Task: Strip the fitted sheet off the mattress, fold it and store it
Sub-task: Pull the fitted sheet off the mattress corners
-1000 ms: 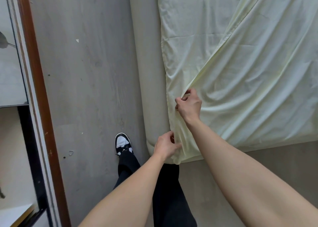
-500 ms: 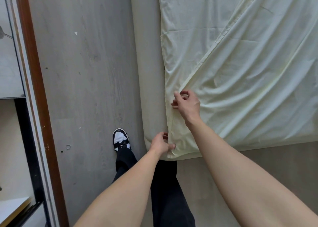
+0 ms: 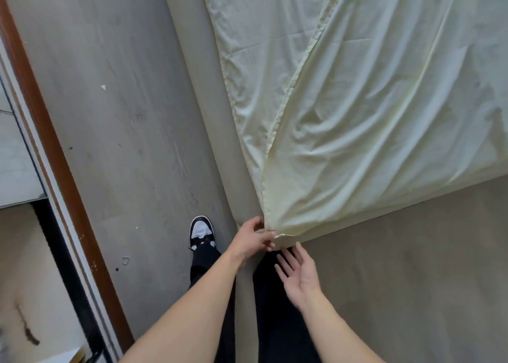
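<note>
Pale yellow fitted sheet (image 3: 371,131), creased (corner pinched)

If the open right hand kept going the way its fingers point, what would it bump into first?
Most likely the sheet: the right hand is open, fingers aimed up at the sheet corner pinched by the left hand. Depth is unclear, so it might slip just beneath the hem.

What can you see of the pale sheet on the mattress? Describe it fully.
The fitted sheet is pale yellow-green, thin, creased woven cloth with a gathered hem. One layer is folded diagonally over another, spread on the grey mattress. Its corner hangs off the mattress corner, pinched by the left hand; the open right hand is just below it.
</note>
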